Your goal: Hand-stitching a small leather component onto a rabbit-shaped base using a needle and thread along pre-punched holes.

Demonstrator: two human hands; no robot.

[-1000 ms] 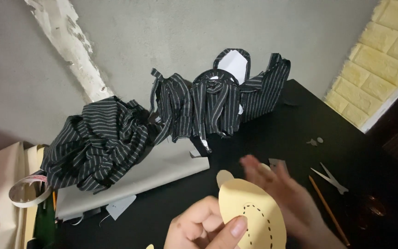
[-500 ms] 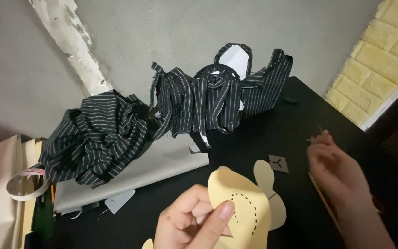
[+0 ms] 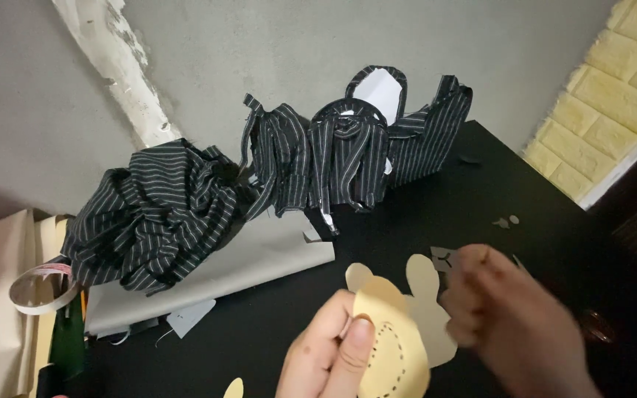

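Hands meet over a black table [image 3: 540,184] as you work with cut paper: your left hand [image 3: 326,357] pinches a tan paper cutout [image 3: 392,346] between thumb and fingers, low in the view and just left of centre, the piece marked with a curved dashed line. Behind it and touching it sits a second tan cutout [image 3: 429,302] with rounded ear-like lobes at the top. Your right hand [image 3: 510,317] comes in from the right, its fingertips at the edge of that rear cutout; it is blurred, so you cannot tell whether its fingers are closed on the paper or merely against it. Farther back, a heap of black pinstriped fabric [image 3: 186,214] runs across the table toward the grey wall, partly resting on a grey sheet of paper [image 3: 259,258]. A roll of tape [image 3: 38,287] lies at the left edge, beside stacked beige paper. Small paper scraps [image 3: 506,221] dot the tabletop at right, well apart from your hands.
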